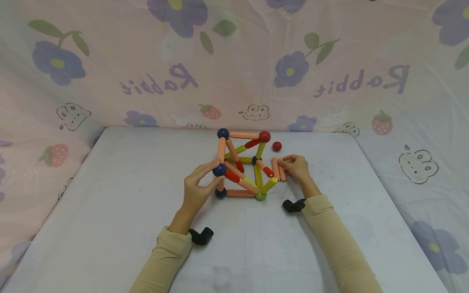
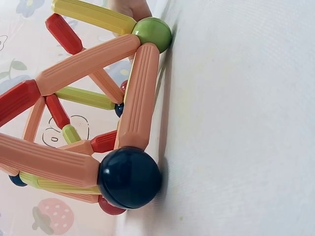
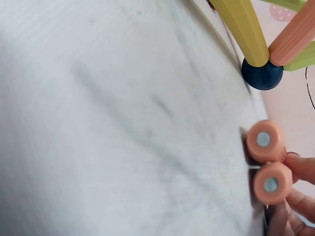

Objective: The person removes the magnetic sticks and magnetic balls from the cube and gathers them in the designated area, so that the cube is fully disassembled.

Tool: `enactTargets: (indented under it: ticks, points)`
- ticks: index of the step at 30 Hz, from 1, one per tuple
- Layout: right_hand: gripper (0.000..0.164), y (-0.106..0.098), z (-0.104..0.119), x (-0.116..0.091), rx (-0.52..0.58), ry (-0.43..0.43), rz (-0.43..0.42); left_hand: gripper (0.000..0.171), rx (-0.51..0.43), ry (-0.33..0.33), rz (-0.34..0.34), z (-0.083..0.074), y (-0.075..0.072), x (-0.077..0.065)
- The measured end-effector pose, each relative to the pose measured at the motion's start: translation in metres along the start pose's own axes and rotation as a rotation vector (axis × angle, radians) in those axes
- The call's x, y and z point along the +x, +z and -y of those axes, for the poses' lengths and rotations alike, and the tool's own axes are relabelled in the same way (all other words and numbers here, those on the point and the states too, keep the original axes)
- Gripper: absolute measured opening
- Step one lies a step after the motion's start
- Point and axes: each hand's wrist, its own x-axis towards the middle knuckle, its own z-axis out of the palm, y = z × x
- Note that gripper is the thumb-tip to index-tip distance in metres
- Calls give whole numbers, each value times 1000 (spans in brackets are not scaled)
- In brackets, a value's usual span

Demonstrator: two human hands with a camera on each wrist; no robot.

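A frame of magnetic rods and balls stands on the table, with salmon, red and yellow-green rods. My left hand [image 1: 196,189] pinches a dark blue ball [image 1: 219,170] at its near left upper corner, thumb below and fingers above. Beneath it, another dark blue ball [image 2: 130,178] and a green ball [image 2: 152,34] form the lower front corners. To the right of the frame, two salmon magnetic rods [image 3: 272,184] lie side by side on the table. My right hand [image 1: 297,167] pinches the right-hand one at its far end; some fingers are hidden behind it.
A loose red ball [image 1: 277,146] lies behind the rods. A yellow rod [image 1: 269,185] and a red-tipped rod [image 1: 266,169] jut from the frame toward the right hand. Printed cloth [image 1: 234,73] hangs behind the white table [image 1: 128,195].
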Motion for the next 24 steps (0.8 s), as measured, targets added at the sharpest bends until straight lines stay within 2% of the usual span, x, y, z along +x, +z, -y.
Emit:
enactTargets:
  ticks: [7,14,18,21,24]
  points:
    - [44,-1,-3,-4,-8,0,-10,44,-5,-5,-1,0,0,0]
    - [36,-1,-4,-26,-7,-93,-66,45,-1,2,1,0,0,0]
    - [32,-1,0,-45,60,-155,4,44,1,10,-3,0,0,0]
    - [30,1,1,-59,129,-203,110,44,-6,15,-6,0,0,1]
    - [32,5,0,-72,152,-256,202,45,-17,20,-6,0,1,1]
